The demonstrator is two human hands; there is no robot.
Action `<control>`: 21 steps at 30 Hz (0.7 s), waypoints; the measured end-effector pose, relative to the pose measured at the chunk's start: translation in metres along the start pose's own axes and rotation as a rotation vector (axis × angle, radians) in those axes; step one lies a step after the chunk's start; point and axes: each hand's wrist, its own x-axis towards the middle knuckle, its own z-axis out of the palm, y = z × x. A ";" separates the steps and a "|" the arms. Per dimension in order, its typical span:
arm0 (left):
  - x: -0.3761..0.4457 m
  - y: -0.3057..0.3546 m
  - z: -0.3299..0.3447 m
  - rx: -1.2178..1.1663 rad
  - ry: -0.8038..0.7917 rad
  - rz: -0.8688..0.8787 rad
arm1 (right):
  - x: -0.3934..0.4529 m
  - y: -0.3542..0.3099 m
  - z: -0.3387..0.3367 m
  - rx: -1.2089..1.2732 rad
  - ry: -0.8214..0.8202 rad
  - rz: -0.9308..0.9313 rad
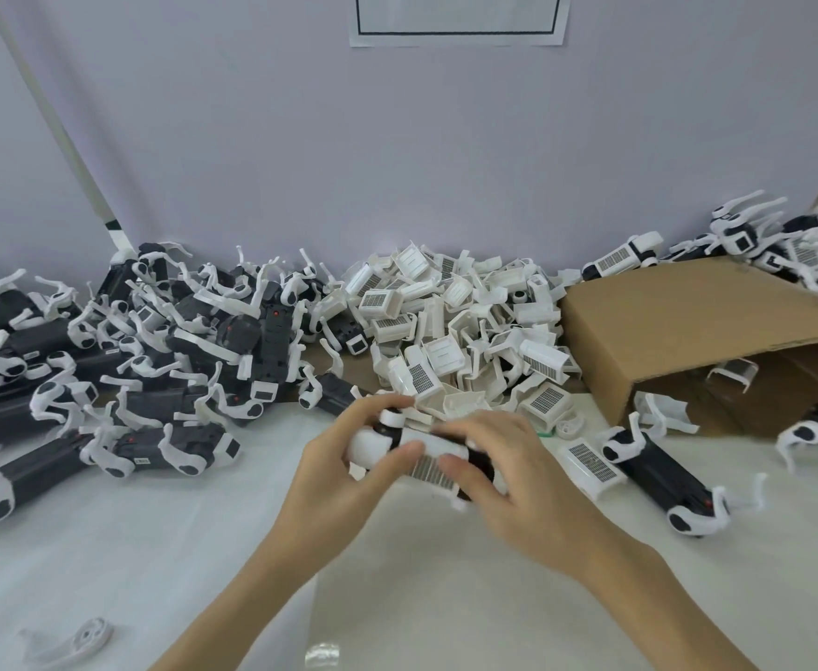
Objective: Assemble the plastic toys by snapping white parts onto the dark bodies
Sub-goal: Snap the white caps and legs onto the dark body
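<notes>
Both hands are gripping one toy body (426,455) just above the white table (155,549): the left hand (334,472) is curling round its white end, while the right hand (499,469) is pinching a white grille cover (433,469) against the dark body. Directly behind, a heap of loose white covers (460,331) is crowding the hands. Dark bodies (121,360) are piling up on the left, and a tipped cardboard box (687,326) is lying on the right.

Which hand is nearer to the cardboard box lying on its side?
The right hand. It holds the toy just left of the cardboard box, with some loose white parts between them. The left hand grips the toy's other end, farther from the box.
</notes>
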 end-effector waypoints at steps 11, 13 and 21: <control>0.006 -0.003 -0.025 -0.059 -0.215 -0.292 | 0.000 0.009 0.001 0.490 -0.009 0.242; 0.006 -0.003 -0.026 -0.084 -0.228 -0.296 | 0.000 0.009 0.001 0.644 -0.007 0.255; 0.005 0.008 -0.015 0.059 -0.004 -0.098 | 0.003 0.006 0.006 0.874 0.026 0.307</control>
